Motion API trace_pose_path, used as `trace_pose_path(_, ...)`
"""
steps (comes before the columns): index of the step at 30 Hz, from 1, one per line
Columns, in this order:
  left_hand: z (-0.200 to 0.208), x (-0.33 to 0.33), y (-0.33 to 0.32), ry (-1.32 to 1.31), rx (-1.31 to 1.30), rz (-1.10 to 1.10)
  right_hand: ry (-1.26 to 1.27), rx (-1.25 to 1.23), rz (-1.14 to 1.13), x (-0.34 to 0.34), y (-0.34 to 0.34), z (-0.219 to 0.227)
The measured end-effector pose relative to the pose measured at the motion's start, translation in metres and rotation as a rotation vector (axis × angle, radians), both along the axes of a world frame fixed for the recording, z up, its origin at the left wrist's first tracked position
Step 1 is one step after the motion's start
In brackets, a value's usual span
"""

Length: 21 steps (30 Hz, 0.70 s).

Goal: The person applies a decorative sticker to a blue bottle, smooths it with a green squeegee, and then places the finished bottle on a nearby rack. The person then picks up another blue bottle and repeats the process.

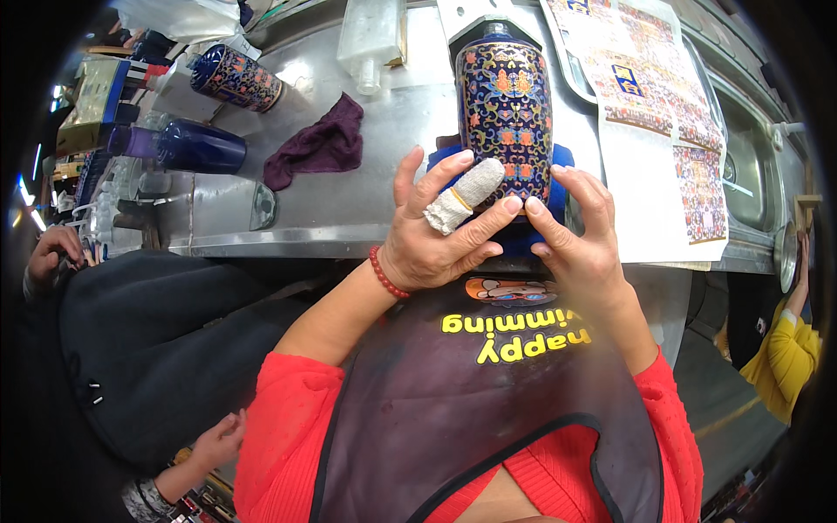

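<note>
A dark blue bottle [504, 122] with a dense floral pattern lies in front of me, its neck pointing away. My left hand [445, 213] grips the left side of its near end, thumb pressed close to the bottom edge. A grey-white cloth finger cover [466, 193] sits on one of that hand's fingers. From the right, my right hand [586, 222] holds the same end, with its thumb tip almost meeting the left one. Under the bottle shows a blue cloth or pad [562, 159], mostly hidden.
Patterned decal sheets [641, 113] lie on a tray at right, beside a metal sink [754, 166]. At left are a purple cloth [321, 144], a plain blue bottle [202, 146], another patterned bottle [235, 78] and a clear bottle [366, 44]. Other people's hands [218, 443] appear at both sides.
</note>
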State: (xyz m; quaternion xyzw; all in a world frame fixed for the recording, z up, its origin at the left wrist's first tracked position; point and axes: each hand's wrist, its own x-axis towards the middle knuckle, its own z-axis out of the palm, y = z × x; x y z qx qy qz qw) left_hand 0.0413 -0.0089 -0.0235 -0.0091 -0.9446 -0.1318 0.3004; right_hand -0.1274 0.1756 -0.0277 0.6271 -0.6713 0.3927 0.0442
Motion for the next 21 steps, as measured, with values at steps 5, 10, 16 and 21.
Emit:
trace_pose_path(5,0.003,-0.003,-0.003,0.01,-0.026,-0.039,0.0,0.0,0.005,-0.001,0.0,0.0)
trace_pose_path(10,0.003,0.002,-0.003,0.024,0.02,-0.037,-0.021,-0.025,-0.007,0.0,0.003,0.002)
trace_pose_path(16,0.0,0.006,0.0,0.019,0.032,-0.048,0.009,-0.006,0.014,0.003,0.002,0.003)
trace_pose_path(21,0.003,0.007,-0.001,0.02,0.071,-0.069,-0.019,-0.025,0.016,0.002,0.002,0.007)
